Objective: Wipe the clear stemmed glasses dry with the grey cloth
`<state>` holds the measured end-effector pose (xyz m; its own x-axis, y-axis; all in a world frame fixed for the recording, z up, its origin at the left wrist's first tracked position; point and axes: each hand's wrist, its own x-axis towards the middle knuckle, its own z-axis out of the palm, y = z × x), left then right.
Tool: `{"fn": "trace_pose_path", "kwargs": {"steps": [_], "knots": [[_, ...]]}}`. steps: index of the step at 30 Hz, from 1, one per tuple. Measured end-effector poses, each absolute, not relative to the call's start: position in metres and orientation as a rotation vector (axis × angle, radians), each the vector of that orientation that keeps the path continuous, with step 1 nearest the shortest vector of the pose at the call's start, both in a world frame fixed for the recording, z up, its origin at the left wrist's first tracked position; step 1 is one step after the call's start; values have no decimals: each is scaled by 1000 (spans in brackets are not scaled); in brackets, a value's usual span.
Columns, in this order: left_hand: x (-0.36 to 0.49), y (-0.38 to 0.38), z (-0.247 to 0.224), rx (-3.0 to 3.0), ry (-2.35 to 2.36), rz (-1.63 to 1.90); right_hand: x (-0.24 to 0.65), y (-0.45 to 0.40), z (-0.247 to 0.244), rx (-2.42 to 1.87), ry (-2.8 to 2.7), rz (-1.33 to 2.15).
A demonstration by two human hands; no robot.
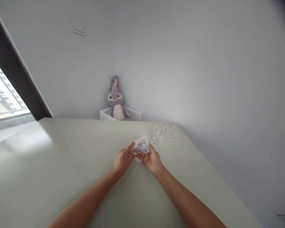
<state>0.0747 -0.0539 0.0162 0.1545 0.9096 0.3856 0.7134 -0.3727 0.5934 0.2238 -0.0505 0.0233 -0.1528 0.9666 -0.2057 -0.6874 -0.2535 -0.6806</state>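
A small clear glass [140,148] lies tilted on its side between my two hands, above the middle of the table. My left hand [123,161] pinches its left end with thumb and fingers. Wrapped partly around and behind the glass is a thin white cloth or tissue [144,139]. My right hand [153,161] cradles the cloth and the glass from below and from the right, thumb on the right edge. Just beyond my right hand stand several clear stemmed glasses [158,136], grouped closely at the table's far right corner.
The pale green table [68,164] runs up to the wall on the right. Behind its far edge, a grey plush toy [115,98] sits in a white perforated basket [136,116]. On the left is a dark-framed window [19,72]; a switch [78,27] is on the wall.
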Motion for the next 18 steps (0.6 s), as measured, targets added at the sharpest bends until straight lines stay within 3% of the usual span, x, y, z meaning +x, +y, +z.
{"fn": "trace_pose_path", "kwargs": {"steps": [5, 11, 18], "knots": [[83, -55, 12, 1867, 1440, 1262, 199, -70, 23, -609, -759, 1653], [90, -56, 6, 1727, 1135, 1362, 200, -79, 16, -936, -1469, 1136], [85, -59, 16, 1537, 1244, 1420, 202, -90, 21, -1154, -1992, 475]]}}
